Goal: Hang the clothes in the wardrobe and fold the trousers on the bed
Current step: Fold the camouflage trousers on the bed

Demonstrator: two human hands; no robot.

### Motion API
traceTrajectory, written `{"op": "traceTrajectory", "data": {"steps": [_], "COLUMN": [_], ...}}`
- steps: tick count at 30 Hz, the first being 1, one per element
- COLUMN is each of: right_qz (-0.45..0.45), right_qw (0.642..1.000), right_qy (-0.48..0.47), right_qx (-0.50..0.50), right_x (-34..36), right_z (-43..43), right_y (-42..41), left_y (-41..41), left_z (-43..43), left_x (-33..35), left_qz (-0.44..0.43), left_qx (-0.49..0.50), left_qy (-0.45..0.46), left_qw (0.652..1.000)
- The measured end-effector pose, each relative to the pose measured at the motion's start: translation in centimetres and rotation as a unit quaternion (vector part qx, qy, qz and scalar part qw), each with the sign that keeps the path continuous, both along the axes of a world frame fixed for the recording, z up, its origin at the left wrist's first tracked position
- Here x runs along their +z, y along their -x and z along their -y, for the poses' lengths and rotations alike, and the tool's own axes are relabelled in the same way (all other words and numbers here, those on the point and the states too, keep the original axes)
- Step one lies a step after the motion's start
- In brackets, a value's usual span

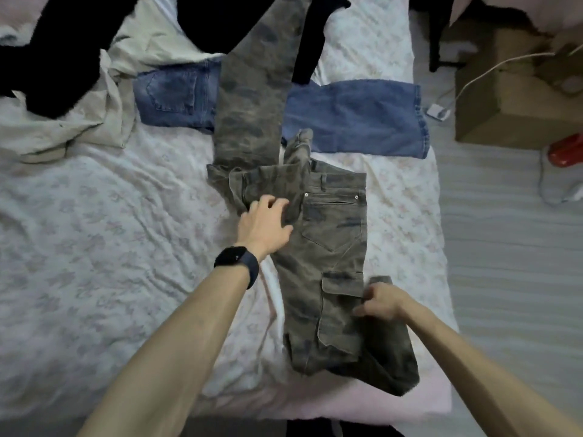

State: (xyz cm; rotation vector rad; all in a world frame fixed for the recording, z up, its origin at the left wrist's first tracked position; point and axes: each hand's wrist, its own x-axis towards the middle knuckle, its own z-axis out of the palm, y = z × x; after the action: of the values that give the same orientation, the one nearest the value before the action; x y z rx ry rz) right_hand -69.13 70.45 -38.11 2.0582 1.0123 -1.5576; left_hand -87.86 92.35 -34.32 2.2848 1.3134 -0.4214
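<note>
Grey-green camouflage cargo trousers (pixel 331 247) lie on the bed (pixel 94 231), their waist part at the middle and one leg running up toward the far side. My left hand (pixel 265 222) rests with spread fingers on the waistband area near the fly. Lower right, my right hand (pixel 378 302) pinches the fabric edge beside the cargo pocket. Blue jeans (pixel 353 121) lie flat across the bed under the camouflage leg.
A beige shirt (pixel 94 121) and black garments (pixel 56 48) are heaped at the far left of the bed. On the floor to the right stand a cardboard box (pixel 504 99), a white charger with cable (pixel 437 110) and a red object (pixel 564 149).
</note>
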Motion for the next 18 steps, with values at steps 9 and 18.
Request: {"op": "traceTrajectory", "data": {"steps": [9,18], "right_qz": [0.015,-0.007], "right_qw": [0.848,0.793], "right_qy": [-0.249,-0.391], "right_qx": [-0.468,-0.467], "right_x": [-6.1,0.2], "right_z": [-12.7,-14.8], "right_y": [-5.4,-6.8], "left_y": [-8.3,-5.1], "left_z": [-9.7,-11.2], "left_x": [-5.1,1.5], "left_qz": [0.035,0.158], "left_qx": [-0.033,0.145], "left_qy": [-0.075,0.012], "left_qw": [0.996,0.977]}}
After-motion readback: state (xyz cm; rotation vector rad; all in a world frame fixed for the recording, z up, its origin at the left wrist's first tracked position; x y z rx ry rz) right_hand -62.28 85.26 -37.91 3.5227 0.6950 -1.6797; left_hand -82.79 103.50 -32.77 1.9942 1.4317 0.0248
